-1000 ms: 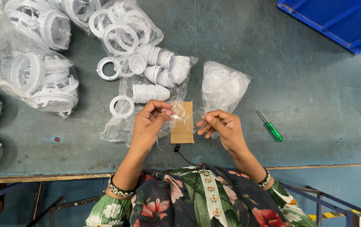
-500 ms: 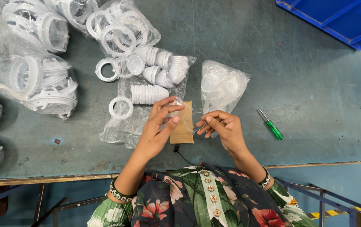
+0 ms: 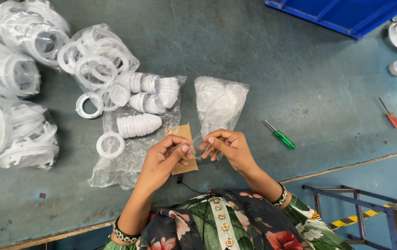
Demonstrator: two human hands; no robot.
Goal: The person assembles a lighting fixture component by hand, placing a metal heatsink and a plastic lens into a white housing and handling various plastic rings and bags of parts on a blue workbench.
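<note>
Two hands, left hand [image 3: 164, 155] and right hand [image 3: 228, 146], both pinching thin clear wire [image 3: 197, 147], over grey-green worktable [image 3: 254, 60], blue bin [image 3: 342, 14] beyond

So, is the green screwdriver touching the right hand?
Apart. The head view shows the green screwdriver lying on the table, with a plain strip of bare table between it and the right hand.

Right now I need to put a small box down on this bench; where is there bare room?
Bare bench lies between the tied bag and the blue bin, and right of the green screwdriver, before the red one. The left half is crowded with bags of white rings, and the hands work at the near edge.
</note>
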